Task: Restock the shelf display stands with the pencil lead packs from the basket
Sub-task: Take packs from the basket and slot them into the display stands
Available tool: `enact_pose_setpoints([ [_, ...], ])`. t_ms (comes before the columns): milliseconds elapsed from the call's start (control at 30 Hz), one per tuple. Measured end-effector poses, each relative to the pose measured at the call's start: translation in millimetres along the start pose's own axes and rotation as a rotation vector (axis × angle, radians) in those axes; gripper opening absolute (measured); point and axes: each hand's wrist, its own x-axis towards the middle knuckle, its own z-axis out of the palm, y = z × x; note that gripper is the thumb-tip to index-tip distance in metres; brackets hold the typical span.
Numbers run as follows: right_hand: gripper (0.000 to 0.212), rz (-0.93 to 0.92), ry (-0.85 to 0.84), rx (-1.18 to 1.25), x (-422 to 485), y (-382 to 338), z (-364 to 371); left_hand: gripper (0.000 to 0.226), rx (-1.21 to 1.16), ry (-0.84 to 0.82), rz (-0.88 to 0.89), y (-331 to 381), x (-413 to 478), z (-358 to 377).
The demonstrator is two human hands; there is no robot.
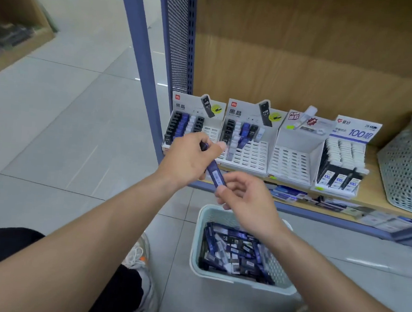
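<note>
A blue pencil lead pack (215,174) is held between both hands in front of the shelf. My left hand (190,158) grips its upper end and my right hand (243,195) pinches its lower end. Below them a pale green basket (199,248) on the floor holds several blue, black and white lead packs (232,251). Four white display stands line the wooden shelf: the leftmost stand (211,132) and the second stand (251,154) are partly filled, the third stand (295,159) has bare slots, the fourth stand (343,163) is full of white-capped packs.
A blue shelf upright (143,61) with a perforated side panel stands left of the stands. A second mesh basket (406,165) sits on the shelf at the right. Packaged goods lie on the lower shelf (343,204). My shoe (139,253) is beside the floor basket.
</note>
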Motion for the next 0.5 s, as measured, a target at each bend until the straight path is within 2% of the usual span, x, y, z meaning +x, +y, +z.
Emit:
enact_pose_setpoints([
  [167,0.022,0.022,-0.053,0.017,0.5,-25.5,-55.2,0.015,-0.054,-0.116,0.119,38.4,-8.2,-13.4],
  [300,0.036,-0.034,-0.158,0.028,-5.9,-44.2,-92.2,0.016,-0.049,-0.197,0.196,64.5,-13.7,-22.5],
  [400,0.03,-0.086,-0.218,0.02,-9.1,-49.3,-110.1,0.013,-0.066,-0.245,0.19,71.5,-14.8,-22.8],
  [500,0.024,-0.164,-0.213,-0.1,-4.1,-45.7,-110.4,0.007,-0.022,-0.229,0.184,66.3,-13.8,-17.1],
])
